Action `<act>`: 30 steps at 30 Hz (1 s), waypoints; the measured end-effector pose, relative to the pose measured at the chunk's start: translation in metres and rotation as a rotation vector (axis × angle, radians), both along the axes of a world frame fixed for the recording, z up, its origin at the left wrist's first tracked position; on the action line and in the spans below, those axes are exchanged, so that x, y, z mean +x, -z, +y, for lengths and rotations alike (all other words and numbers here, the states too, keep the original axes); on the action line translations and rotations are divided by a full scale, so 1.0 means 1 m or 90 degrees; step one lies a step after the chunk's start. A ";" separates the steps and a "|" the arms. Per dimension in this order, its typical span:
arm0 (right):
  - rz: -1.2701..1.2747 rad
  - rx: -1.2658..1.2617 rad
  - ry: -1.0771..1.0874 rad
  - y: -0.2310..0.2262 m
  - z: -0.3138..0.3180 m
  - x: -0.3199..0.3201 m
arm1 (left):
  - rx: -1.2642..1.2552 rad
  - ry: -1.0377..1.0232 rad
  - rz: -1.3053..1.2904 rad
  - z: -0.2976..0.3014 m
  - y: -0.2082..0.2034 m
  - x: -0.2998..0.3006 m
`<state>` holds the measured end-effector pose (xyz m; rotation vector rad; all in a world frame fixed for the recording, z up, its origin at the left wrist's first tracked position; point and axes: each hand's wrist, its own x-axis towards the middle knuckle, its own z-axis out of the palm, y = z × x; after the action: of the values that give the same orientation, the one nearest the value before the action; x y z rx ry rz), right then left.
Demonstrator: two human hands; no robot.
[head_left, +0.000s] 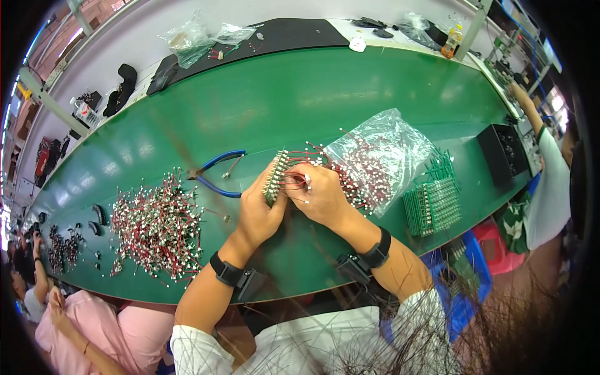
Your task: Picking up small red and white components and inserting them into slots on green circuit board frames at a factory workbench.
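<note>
Left hand (pixel 258 209) gripped narrow green strip with metallic contacts (pixel 274 180) over middle of glossy green worktop (pixel 294 87); right hand (pixel 322 195) pinched red white-tipped wires (pixel 294 182). Blue-handled pliers (pixel 220 159) lay left; red-and-white wire heap (pixel 156 228) farther left.

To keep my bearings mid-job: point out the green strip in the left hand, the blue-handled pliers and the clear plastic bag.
Green strip (pixel 275 178): head view, on its middle.
Blue-handled pliers (pixel 216 189): head view, on the lower handle.
Clear plastic bag (pixel 403 142): head view, on the upper film.
</note>
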<state>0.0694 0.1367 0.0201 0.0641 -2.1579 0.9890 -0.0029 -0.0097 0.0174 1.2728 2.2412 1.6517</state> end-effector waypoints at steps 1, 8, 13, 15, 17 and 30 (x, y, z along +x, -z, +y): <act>0.008 0.021 0.002 0.000 0.000 0.000 | 0.000 0.000 0.000 0.000 0.000 0.000; 0.039 0.016 -0.006 -0.004 0.000 0.002 | 0.014 0.009 0.049 0.001 -0.001 0.000; 0.053 0.030 0.004 -0.003 -0.001 0.000 | -0.012 0.014 -0.028 -0.003 -0.001 0.002; 0.054 0.024 0.006 -0.002 -0.003 -0.001 | -0.016 0.010 -0.034 -0.005 -0.001 0.002; 0.055 0.020 0.010 -0.001 -0.003 -0.002 | -0.017 0.010 -0.023 -0.005 -0.003 0.003; -0.022 0.034 0.003 0.011 -0.005 -0.009 | 0.117 -0.049 -0.195 -0.004 0.029 -0.011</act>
<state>0.0605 0.1314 0.0088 0.0675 -2.2149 0.9359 -0.0144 -0.0135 -0.0117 0.8971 2.0195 1.9657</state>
